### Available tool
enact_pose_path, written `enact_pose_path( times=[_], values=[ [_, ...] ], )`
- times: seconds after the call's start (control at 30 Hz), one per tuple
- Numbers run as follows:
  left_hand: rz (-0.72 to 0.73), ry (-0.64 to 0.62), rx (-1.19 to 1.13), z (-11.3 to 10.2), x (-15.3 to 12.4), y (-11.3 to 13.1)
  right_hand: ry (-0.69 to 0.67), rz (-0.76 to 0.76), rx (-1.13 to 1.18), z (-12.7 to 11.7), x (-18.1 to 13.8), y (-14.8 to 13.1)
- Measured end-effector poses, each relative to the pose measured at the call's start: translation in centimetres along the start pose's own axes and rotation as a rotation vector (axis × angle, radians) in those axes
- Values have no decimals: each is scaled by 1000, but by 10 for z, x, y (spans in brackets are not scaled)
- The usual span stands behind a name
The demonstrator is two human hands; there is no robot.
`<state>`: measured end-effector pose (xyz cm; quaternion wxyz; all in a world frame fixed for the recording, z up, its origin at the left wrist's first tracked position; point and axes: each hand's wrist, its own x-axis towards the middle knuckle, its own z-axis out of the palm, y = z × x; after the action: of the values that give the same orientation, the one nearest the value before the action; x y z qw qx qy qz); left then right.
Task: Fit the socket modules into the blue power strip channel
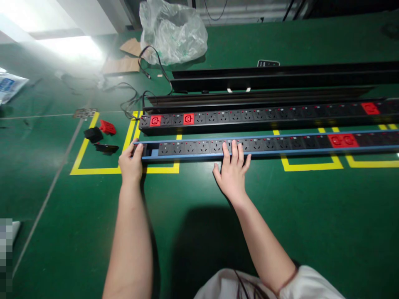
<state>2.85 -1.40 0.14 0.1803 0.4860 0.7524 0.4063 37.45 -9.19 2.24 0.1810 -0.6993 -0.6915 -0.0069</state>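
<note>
A long blue-edged power strip [187,157] lies across the green surface, with a row of black sockets and a red pair of outlets [343,140] further right. My left hand [131,160] grips its left end, thumb on the near side and fingers on the far side. Just right of that hand is a gap in the row, showing blue inside; a dark piece at the very end is partly hidden by my fingers. My right hand [233,176] rests on the sockets near the middle, fingers spread and flat.
Behind lies a second black power strip [237,124] with red outlets, then black metal channels [280,79]. Loose red and black end pieces [107,127] lie at left. Cables [156,54], cardboard [121,65] and a clear plastic bag [174,35] are farther back. Yellow tape [96,171] marks the surface.
</note>
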Motion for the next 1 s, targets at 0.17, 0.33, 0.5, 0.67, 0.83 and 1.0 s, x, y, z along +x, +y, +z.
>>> enact_pose_path(
  times=[0.17,0.33,0.5,0.67,0.83,1.0],
  values=[
    [-16,75,-58,7,-4,9,7,-9,-7,0,0,0],
    [125,328,151,2,-32,35,10,-8,0,1,0,1],
    [202,314,245,1,-70,58,-6,6,0,0,1,1],
    [208,261,328,6,-68,61,-11,24,-1,-3,1,-2],
    [231,272,370,7,-60,57,-16,24,-6,-4,1,-2],
    [245,268,368,8,-62,58,-16,27,1,-3,1,-1]
  ],
)
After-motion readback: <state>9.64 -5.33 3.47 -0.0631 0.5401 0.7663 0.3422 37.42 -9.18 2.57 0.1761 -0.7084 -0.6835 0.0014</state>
